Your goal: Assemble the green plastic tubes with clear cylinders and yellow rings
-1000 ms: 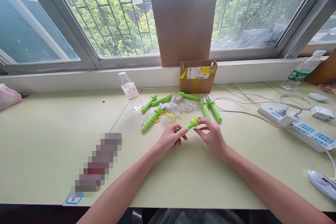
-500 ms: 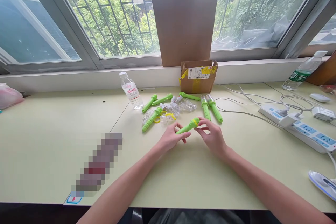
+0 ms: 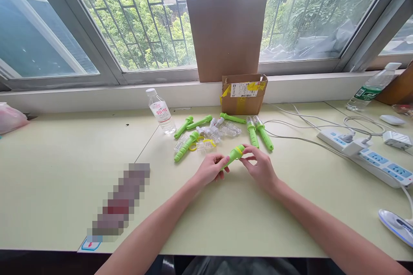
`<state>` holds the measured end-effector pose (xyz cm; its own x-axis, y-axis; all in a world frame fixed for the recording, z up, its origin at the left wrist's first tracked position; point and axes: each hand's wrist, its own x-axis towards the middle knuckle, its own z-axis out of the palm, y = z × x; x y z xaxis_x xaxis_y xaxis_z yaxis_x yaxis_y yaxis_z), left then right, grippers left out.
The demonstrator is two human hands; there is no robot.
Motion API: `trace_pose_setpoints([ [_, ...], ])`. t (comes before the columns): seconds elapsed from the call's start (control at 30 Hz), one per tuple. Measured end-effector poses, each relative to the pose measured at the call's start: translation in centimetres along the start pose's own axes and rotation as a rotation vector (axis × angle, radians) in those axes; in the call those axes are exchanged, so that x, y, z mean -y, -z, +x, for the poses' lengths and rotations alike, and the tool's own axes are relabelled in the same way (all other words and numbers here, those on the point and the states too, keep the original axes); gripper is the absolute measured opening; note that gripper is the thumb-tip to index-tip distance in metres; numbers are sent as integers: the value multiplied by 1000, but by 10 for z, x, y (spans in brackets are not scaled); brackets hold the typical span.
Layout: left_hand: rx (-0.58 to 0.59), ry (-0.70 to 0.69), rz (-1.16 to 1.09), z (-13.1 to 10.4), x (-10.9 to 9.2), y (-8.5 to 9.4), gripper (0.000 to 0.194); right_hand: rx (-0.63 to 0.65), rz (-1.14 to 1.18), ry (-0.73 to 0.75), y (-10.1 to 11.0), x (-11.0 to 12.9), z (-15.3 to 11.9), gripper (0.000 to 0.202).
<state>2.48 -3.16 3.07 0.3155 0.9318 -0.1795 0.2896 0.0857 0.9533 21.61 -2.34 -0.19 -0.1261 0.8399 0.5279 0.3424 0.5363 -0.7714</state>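
Observation:
A green plastic handle (image 3: 232, 157) with a ribbed, threaded end is held in front of me, tilted up to the right. My left hand (image 3: 211, 168) wraps round its lower part with the thumb on top. Around the threaded end sits a yellow ring (image 3: 239, 150), and my right hand (image 3: 260, 166) pinches it between thumb and fingertips. Just beyond my hands lie more green handles (image 3: 186, 147), clear plastic caps (image 3: 232, 128), small white pieces (image 3: 220, 122) and loose yellow rings (image 3: 192, 147). Two green handles with clear tops (image 3: 252, 132) lie side by side to the right.
A water bottle (image 3: 161, 111) stands at the back left, a cardboard box (image 3: 244, 102) against the sill. On the right are a power strip (image 3: 371, 159), cables and another bottle (image 3: 371, 90). A pixelated patch (image 3: 119, 206) covers something at left.
The green handle has tipped more steeply, its lower end dropping. My left thumb has shifted up over it, and my right hand keeps its place at the threaded end.

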Motion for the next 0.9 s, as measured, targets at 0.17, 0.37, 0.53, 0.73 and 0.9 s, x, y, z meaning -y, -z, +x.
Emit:
trace_pose_setpoints([
  [0.17,-5,-4,26,-1,-1,-1,43,-11,7,3,0,2,0,14],
  [0.37,-49,21,10,-5,-6,-3,42,-22,14,6,-1,4,-1,13],
  [0.53,-43,15,-17,-4,-5,-3,39,-18,19,10,-1,2,-1,13],
  [0.73,-2,-22,-13,-1,-1,-2,41,-7,11,15,0,0,0,13],
  [0.9,24,-24,18,-2,-2,-1,41,-6,10,9,0,1,0,12],
])
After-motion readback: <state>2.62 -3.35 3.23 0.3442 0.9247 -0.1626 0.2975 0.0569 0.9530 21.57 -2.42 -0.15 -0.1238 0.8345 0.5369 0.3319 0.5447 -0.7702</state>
